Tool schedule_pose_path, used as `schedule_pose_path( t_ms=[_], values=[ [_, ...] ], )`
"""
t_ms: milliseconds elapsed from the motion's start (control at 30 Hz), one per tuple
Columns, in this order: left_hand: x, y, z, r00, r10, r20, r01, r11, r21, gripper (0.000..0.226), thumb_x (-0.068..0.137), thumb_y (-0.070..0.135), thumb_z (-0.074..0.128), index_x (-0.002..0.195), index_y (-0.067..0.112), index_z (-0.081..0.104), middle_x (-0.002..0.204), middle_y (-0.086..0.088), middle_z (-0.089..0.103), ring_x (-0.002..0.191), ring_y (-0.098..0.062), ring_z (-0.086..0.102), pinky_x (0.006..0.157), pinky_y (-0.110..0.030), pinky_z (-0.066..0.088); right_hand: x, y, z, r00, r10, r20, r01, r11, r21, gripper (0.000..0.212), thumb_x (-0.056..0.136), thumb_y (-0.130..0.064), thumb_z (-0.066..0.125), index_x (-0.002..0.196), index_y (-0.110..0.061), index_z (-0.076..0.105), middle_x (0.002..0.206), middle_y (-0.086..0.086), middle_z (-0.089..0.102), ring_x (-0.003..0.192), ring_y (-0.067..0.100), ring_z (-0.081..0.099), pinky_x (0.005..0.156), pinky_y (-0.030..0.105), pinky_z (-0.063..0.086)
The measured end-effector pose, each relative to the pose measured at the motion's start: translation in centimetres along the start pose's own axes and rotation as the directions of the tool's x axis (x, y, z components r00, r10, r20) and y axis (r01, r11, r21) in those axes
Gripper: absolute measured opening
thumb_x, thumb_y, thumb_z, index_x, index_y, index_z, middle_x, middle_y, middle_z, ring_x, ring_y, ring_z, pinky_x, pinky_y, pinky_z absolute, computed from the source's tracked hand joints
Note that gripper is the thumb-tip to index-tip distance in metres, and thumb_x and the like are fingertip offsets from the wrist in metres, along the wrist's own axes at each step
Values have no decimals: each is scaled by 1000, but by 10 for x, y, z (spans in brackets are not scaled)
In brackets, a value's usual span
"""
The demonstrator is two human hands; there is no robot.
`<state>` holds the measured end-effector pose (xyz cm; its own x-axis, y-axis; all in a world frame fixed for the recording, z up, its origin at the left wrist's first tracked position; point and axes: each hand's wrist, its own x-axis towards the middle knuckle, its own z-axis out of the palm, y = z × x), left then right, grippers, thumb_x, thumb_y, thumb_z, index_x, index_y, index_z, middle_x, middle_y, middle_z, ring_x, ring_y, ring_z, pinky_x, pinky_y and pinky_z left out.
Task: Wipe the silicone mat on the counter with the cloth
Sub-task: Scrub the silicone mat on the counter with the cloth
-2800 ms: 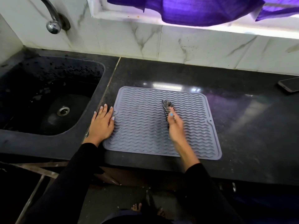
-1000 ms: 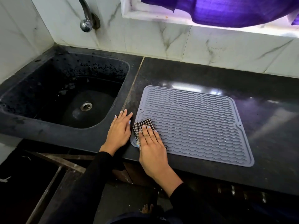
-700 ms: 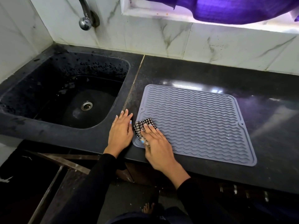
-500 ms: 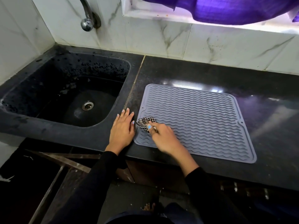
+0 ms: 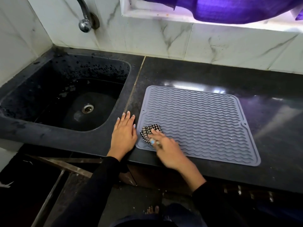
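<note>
Mat: the grey silicone mat [image 5: 200,122] with wavy ridges lies flat on the black counter [image 5: 270,161], right of centre in the frame, its near edge close to the counter's front edge.
Cloth: a small black-and-white checked cloth [image 5: 148,131] sits bunched on the mat's lower left corner, partly under the fingers.
Right hand: the right hand [image 5: 167,149] reaches in from the lower middle of the frame and lies over the cloth; it is blurred.
Right grip: the fingers rest on top of the cloth, thumb at its near edge; whether they press flat or pinch it I cannot tell through the blur.
Left hand: the left hand [image 5: 123,133] lies palm down on the counter just left of the mat, fingers straight and together, the thumb side at the mat's left edge.
Left grip: flat and relaxed, holding nothing.
Sink: a black sink [image 5: 41,126] fills the left of the frame, a metal drain at its bottom.
Tap: a chrome tap [image 5: 84,22] comes out of the marble-tiled wall at upper left.
Fabric: purple fabric [image 5: 229,9] hangs at the top right, across a bright window.
Sleeves: both forearms wear black sleeves [image 5: 98,185].
</note>
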<state>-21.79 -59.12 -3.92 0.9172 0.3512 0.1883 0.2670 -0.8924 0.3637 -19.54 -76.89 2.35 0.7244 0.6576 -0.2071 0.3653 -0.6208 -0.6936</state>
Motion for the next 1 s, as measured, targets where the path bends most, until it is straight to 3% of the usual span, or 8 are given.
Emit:
schedule_pose_path(
  t_ms=[167, 267, 400, 633, 733, 800, 900, 1000],
  values=[
    [1, -1, 2, 1000, 4, -9, -4, 1000, 19, 44, 97, 18, 35, 139, 7, 39, 151, -12, 30, 143, -23, 21, 117, -35, 7, 7, 16, -33, 940, 299, -166, -40, 579, 815, 34, 100, -15, 37, 128, -10, 55, 122, 6, 61, 99, 11, 57, 82, 20, 46],
    [1, 0, 2, 1000, -3, -7, 3, 1000, 30, 45, 96, 21, 32, 138, 7, 40, 151, -12, 31, 142, -23, 22, 116, -35, 8, 12, 16, -35, 878, 106, -466, 27, 962, 270, 42, 97, -14, 42, 139, -16, 41, 142, -9, 38, 124, 0, 40, 106, 18, 29],
    [1, -1, 2, 1000, 1, -7, -1, 1000, 26, 54, 90, 28, 25, 137, 7, 42, 150, -12, 33, 142, -23, 24, 116, -34, 8, 21, 33, 0, 936, -31, -350, -94, 937, -336, 52, 98, -22, 36, 146, -14, 22, 156, 5, 15, 144, 17, 10, 115, 29, -1],
    [0, -3, 3, 1000, -1, -9, 1, 1000, -12, 53, 90, 27, 27, 136, 6, 44, 149, -13, 34, 141, -24, 25, 116, -37, 11, 24, 51, 11, 897, -154, -414, -43, 902, -429, 53, 94, -38, 37, 141, -12, 38, 148, 8, 35, 139, 19, 29, 114, 31, 9],
    [3, -1, 2, 1000, -13, -7, 12, 999, -40, 44, 95, 20, 36, 136, 6, 44, 149, -13, 33, 142, -24, 24, 117, -38, 11, 26, 53, 1, 909, -83, -409, -17, 972, -234, 46, 94, -26, 50, 139, -21, 40, 141, 0, 47, 129, 12, 44, 109, 27, 28],
    [7, 2, -1, 999, -30, -19, 28, 998, -58, 41, 96, 16, 40, 134, 6, 46, 149, -13, 34, 142, -24, 23, 117, -39, 9, 32, 53, -16, 911, 193, -365, -74, 946, 317, 39, 94, -25, 51, 133, -20, 50, 108, 8, 67, 85, 12, 60, 73, 25, 48],
    [21, 6, -4, 1000, -8, -30, 6, 997, -77, 43, 96, 22, 34, 134, 6, 46, 149, -15, 32, 143, -24, 19, 117, -41, 6, 37, 57, -53, 803, 553, -222, 19, 349, 937, 34, 95, -22, 50, 122, -2, 55, 101, 16, 64, 78, 20, 57, 58, 24, 45],
    [44, 11, -4, 1000, 23, 4, -23, 998, -66, 54, 92, 30, 25, 139, 6, 38, 152, -14, 27, 144, -24, 15, 117, -41, 4, 32, 53, -64, 761, 397, -514, 22, 775, 631, 37, 96, -22, 47, 132, -14, 49, 93, 4, 61, 70, 11, 53, 52, 13, 40]
  ],
)
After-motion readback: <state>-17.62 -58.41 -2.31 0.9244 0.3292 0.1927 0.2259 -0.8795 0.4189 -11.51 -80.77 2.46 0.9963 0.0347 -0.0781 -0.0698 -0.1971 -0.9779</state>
